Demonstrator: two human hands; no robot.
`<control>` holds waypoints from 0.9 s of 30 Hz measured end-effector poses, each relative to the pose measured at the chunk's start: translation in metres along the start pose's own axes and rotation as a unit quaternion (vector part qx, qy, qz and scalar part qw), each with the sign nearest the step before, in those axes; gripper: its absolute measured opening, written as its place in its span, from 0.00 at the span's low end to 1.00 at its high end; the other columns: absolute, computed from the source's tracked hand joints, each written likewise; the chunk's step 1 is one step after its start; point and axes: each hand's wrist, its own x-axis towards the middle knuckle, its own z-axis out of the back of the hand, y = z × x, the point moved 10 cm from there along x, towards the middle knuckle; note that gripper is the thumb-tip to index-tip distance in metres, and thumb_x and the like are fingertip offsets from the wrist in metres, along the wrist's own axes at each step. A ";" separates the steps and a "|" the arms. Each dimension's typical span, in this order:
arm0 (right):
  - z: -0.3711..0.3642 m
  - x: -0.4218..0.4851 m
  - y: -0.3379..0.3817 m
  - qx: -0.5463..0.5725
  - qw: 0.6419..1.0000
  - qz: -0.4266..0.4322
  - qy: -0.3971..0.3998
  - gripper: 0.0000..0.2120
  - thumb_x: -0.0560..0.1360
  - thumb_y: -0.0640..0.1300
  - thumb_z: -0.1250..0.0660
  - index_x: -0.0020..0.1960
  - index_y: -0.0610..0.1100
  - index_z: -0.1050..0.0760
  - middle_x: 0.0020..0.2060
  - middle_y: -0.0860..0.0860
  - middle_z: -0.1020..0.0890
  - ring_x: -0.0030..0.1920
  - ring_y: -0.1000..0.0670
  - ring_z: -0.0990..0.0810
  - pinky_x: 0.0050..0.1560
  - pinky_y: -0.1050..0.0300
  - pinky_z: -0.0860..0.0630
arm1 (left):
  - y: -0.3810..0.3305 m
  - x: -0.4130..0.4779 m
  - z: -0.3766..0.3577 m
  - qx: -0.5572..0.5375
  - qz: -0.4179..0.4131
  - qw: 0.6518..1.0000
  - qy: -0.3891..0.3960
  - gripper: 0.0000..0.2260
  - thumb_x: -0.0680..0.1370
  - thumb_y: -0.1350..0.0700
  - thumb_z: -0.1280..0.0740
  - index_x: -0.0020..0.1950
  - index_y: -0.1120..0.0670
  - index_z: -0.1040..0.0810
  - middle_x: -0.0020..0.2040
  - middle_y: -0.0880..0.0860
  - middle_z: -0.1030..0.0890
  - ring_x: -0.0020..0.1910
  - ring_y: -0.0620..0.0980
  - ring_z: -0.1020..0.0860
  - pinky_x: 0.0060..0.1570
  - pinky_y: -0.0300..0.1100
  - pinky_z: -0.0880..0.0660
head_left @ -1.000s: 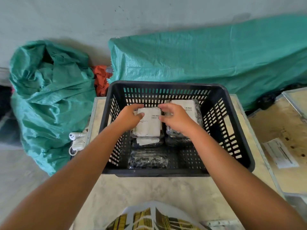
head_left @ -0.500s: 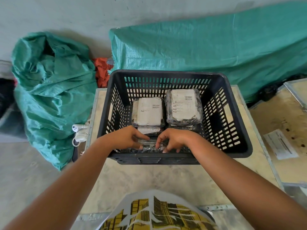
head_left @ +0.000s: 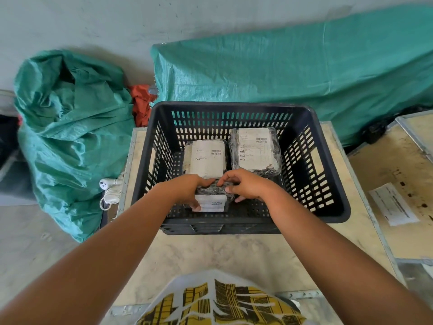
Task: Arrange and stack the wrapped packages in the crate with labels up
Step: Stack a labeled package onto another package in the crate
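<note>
A black slotted crate point(head_left: 328, 207) stands on a wooden tabletop. Two wrapped packages lie at its back with white labels up: one at back left point(head_left: 206, 158), a taller stack at back right point(head_left: 255, 148). At the crate's front, both hands hold a third wrapped package point(head_left: 212, 195), tilted so its black wrap faces up and its white label faces me. My left hand point(head_left: 187, 188) grips its left side, fingers curled under. My right hand point(head_left: 246, 186) grips its right side and top edge.
The wooden tabletop point(head_left: 210, 254) has a metal rim. A crumpled green tarp bag point(head_left: 70, 137) sits at left, a long green-covered bulk point(head_left: 293, 71) behind the crate. A white corded device point(head_left: 110, 193) hangs at the table's left edge. Another wooden panel with a paper sheet point(head_left: 393, 202) lies right.
Both hands moved from the back-left package to the crate's front, took hold of the black-wrapped package there and lifted and tipped it, so its white label now shows.
</note>
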 end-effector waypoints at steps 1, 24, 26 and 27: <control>0.002 0.000 0.001 -0.002 1.000 0.006 -0.011 0.13 0.81 0.36 0.32 0.50 0.55 0.18 0.70 0.44 0.26 0.60 0.45 0.20 0.50 0.47 0.15 | -0.001 0.003 0.003 0.006 -0.003 1.000 -0.010 0.48 0.67 0.60 0.19 0.81 0.41 0.39 0.73 0.51 0.25 0.68 0.54 0.26 0.68 0.48 0.30; 0.076 -0.082 0.131 0.177 0.925 0.304 -0.143 0.22 0.70 0.51 0.21 0.64 0.60 0.18 0.66 0.60 0.19 0.67 0.53 0.21 0.67 0.49 0.24 | -0.042 -0.114 0.210 -0.321 -0.171 0.905 -0.223 0.27 0.67 0.41 0.20 0.65 0.38 0.19 0.60 0.46 0.15 0.55 0.55 0.16 0.55 0.57 0.18; 0.087 -0.091 0.148 0.170 0.915 0.330 -0.160 0.24 0.71 0.53 0.21 0.65 0.61 0.20 0.67 0.61 0.20 0.70 0.55 0.24 0.71 0.47 0.28 | -0.046 -0.127 0.229 -0.353 -0.192 0.872 -0.281 0.29 0.65 0.37 0.20 0.65 0.39 0.18 0.64 0.48 0.17 0.57 0.51 0.16 0.56 0.50 0.19; 0.093 -0.093 0.153 0.169 0.910 0.338 -0.172 0.23 0.71 0.53 0.22 0.65 0.62 0.20 0.67 0.61 0.20 0.71 0.56 0.25 0.73 0.47 0.30 | -0.048 -0.133 0.236 -0.355 -0.203 0.859 -0.308 0.29 0.65 0.37 0.21 0.65 0.38 0.19 0.66 0.48 0.19 0.61 0.48 0.18 0.60 0.48 0.21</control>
